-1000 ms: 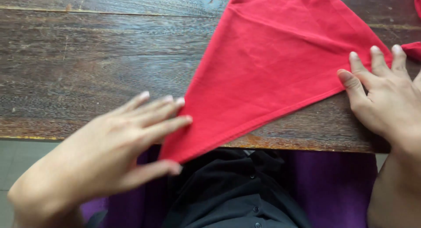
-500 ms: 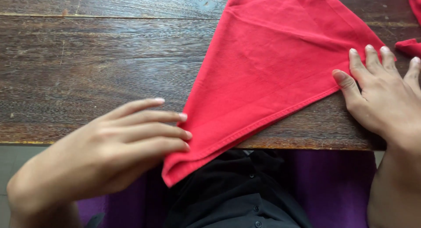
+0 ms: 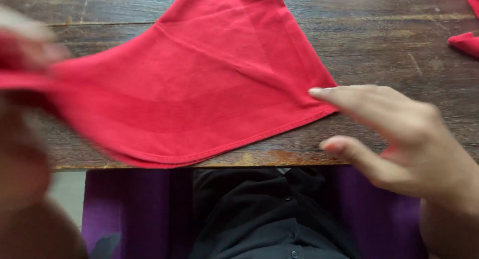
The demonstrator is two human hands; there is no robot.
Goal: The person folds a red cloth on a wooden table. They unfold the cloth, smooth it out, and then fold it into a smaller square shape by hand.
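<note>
Red cloth [image 3: 199,89] between hands, left hand [image 3: 25,114] gripping corner

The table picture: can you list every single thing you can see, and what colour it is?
Red cloth: one, red, spread across the middle of the table, its left end lifted.
Red cloth scraps: two bits, red, at the far right edge.
Table: one, dark brown wood, filling the upper part.
Black garment: one, black with buttons, below the table edge.
Purple fabric: purple, on both sides of the black garment.
Left hand: blurred, at the cloth's raised left end.
Right hand: fingers open, beside the cloth's right corner.
</note>
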